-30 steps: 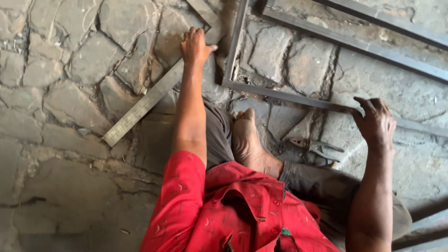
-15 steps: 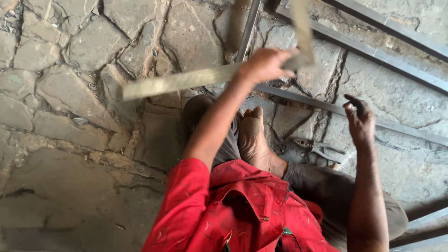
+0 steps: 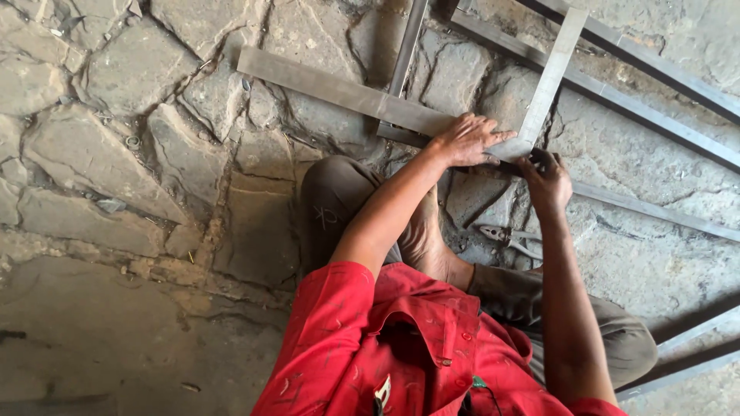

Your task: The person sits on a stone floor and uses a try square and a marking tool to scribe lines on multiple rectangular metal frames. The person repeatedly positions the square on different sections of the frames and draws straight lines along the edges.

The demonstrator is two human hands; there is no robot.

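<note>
While our left hand (image 3: 469,140) presses flat and open on the corner of the steel square (image 3: 432,115), already laid across the metal bars (image 3: 617,100), our right hand (image 3: 549,181) grips that corner; checking remains.

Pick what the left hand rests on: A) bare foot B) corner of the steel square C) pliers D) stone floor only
B: the left hand presses flat on the corner of the steel square, beside the right hand; the pliers lie untouched lower down.
</note>
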